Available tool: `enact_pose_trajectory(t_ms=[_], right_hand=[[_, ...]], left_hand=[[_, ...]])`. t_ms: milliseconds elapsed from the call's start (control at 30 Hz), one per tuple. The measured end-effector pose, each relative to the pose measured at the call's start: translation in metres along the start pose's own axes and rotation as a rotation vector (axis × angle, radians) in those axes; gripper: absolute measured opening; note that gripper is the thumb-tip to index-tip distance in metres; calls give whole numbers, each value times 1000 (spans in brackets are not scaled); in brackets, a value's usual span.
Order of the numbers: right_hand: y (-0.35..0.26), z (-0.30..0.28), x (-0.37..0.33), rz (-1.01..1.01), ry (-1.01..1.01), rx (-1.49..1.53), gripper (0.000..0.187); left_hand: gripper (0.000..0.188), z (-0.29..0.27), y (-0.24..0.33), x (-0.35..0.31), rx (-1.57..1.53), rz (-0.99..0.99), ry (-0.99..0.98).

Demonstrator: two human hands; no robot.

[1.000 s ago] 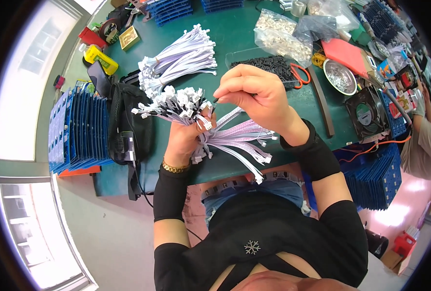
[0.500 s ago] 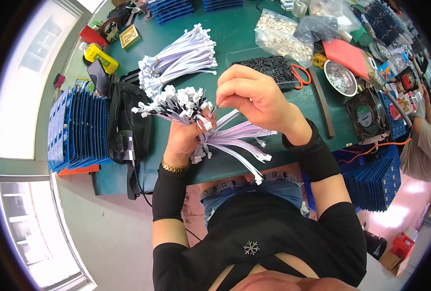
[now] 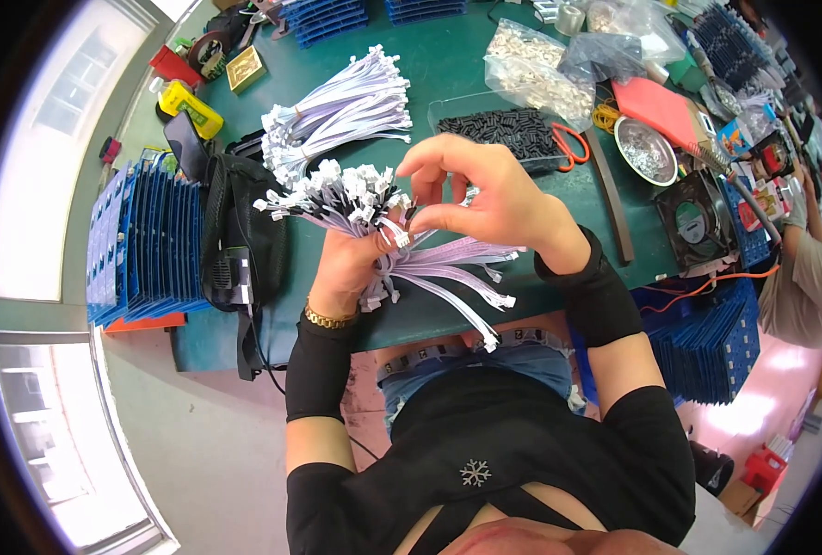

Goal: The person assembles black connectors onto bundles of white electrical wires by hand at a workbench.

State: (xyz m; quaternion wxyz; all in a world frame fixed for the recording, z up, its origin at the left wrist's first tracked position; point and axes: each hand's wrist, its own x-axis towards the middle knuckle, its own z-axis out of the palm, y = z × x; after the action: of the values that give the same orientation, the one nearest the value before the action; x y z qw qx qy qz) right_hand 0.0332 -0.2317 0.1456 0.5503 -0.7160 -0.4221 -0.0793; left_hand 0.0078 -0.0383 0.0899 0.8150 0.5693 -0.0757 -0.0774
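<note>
Two hands raised over a green surface (image 3: 429, 83), both close to one thick bundle of flat white cables (image 3: 452, 254). Fingers of the left hand (image 3: 348, 273) wrapped tightly around the bundle just below its crowded head of white connectors (image 3: 360, 185), with loose cable ends fanning out on the other side, to the right and toward the body. Fingers of the right hand (image 3: 489, 199) bent and parted, with a visible gap between forefinger (image 3: 420, 153) and thumb (image 3: 438, 218). Nothing seen pinched there. Forefinger tip just beside the right edge of the connector head, thumb tip lower, close to a connector jutting out past the left grip; too small to tell whether touching.

Farther off, beyond the connector head, a second pile of white cables (image 3: 355, 97) lying on the surface. Past the right hand, a clear tray of short black tubes (image 3: 503, 132), with orange-handled scissors (image 3: 573, 148) at its right side. Farther right, a brown strip (image 3: 610, 199) and a metal bowl (image 3: 620, 146) of small shiny parts. Behind the tray, a clear bag of pale connectors (image 3: 526, 51). On the left, a black bag (image 3: 244, 213) beside stacked blue circuit boards (image 3: 147, 236).
</note>
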Motion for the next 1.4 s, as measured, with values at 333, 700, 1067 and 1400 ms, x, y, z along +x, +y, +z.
enact_pose_trajectory(t_ms=[333, 700, 1067, 1400], right_hand=[[16, 5, -4, 260, 14, 272, 15], [13, 7, -4, 85, -5, 65, 11], [7, 7, -4, 257, -59, 74, 11], [26, -2, -8, -27, -116, 31, 29]], left_hand=[[37, -14, -9, 0, -25, 11, -103], [23, 0, -7, -1, 5, 73, 29], [28, -13, -19, -1, 136, 105, -53], [32, -7, -20, -2, 231, 186, -4]])
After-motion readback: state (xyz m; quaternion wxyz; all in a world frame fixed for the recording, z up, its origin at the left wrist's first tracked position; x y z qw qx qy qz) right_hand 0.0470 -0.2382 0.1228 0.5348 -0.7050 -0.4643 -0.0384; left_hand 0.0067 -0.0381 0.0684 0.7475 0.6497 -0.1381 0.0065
